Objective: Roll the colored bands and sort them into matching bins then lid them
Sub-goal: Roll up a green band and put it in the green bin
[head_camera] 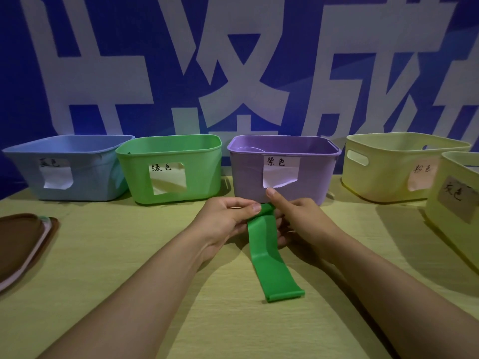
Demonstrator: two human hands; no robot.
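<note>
Now, with the left hand [228, 221] and right hand [298, 218] both pinching the green band [269, 257] at its started roll, wind tightly and evenly toward the loose end.

We see a yellow-green table [129, 255] bearing five bins [171, 177] along its far edge, lids [20, 244] at left, a green band's [274, 275] tail near us.

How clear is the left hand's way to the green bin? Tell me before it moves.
Probably clear. The green bin stands just beyond and left of the left hand, top open, with only bare table between. But that hand shares its grip on the green band with the right hand, mostly unrolled.
</note>
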